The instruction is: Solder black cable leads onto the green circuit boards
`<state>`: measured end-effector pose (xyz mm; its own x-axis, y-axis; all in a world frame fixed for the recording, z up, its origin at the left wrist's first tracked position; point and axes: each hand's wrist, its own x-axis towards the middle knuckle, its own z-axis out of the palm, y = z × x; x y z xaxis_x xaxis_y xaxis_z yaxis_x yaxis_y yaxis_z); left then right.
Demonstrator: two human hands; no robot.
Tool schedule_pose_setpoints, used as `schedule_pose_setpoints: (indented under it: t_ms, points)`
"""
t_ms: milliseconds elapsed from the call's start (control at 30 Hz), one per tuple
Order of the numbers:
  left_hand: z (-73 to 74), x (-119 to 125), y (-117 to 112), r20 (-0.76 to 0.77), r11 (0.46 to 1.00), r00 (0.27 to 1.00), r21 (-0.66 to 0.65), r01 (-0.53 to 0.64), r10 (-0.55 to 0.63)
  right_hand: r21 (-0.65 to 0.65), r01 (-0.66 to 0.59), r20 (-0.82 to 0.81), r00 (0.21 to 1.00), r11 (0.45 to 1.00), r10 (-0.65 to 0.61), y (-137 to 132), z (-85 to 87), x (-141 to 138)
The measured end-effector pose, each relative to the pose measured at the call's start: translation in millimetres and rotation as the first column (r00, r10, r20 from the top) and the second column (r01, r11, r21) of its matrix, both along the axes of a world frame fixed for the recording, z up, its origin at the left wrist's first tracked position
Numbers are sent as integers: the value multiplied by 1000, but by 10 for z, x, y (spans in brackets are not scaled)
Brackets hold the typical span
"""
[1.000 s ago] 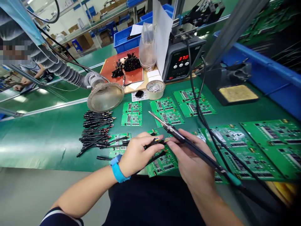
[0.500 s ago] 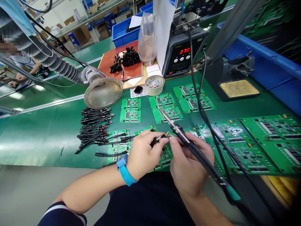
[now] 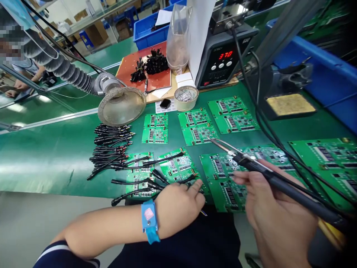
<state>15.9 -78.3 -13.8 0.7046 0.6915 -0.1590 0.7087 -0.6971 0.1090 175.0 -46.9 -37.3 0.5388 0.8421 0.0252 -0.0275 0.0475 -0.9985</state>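
Note:
My left hand (image 3: 180, 204), with a blue band at the wrist, is low over the near edge of a green circuit board (image 3: 178, 163). Its fingers are curled around a black cable, mostly hidden, whose thin bare wire ends (image 3: 204, 213) poke out below. Another short black cable (image 3: 188, 179) lies across that board at the fingertips. In my right hand (image 3: 276, 208) is a soldering iron (image 3: 279, 178), lying across the palm with its tip pointing up and left over the boards. The right thumb and forefinger are close together in front of the iron; I see nothing between them.
Bundled black cables (image 3: 110, 149) lie at the left under a round fume hood (image 3: 122, 106). More boards (image 3: 234, 115) stretch to the right. Behind are a solder tin (image 3: 186, 98), a station (image 3: 227, 59) reading 370, and an iron stand with a yellow sponge (image 3: 290, 104). Another person sits far left.
My hands have come apart. The left moved down to the board's near edge with the cable. The right moved right and slightly down, carrying the soldering iron.

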Motion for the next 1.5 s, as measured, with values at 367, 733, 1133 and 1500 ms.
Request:
schedule_pose_setpoints:
  t_ms: [367, 733, 1133, 1500]
  points:
    - [589, -337, 68, 99, 926, 927, 72, -370, 362, 12, -94, 440, 895, 995, 79, -151, -135, 138]
    - [-106, -364, 327, 1, 955, 965, 144, -260, 262, 55, -66, 640, 768, 996, 16, -177, -296, 95]
    - [-143, -331, 319, 37, 943, 960, 182, -279, 277, 20, -77, 591, 805, 997, 50, -147, -315, 3]
    - [-187, -350, 302, 28, 943, 963, 197, -270, 270, -44, -56, 569, 820, 998, 70, -171, -302, -2]
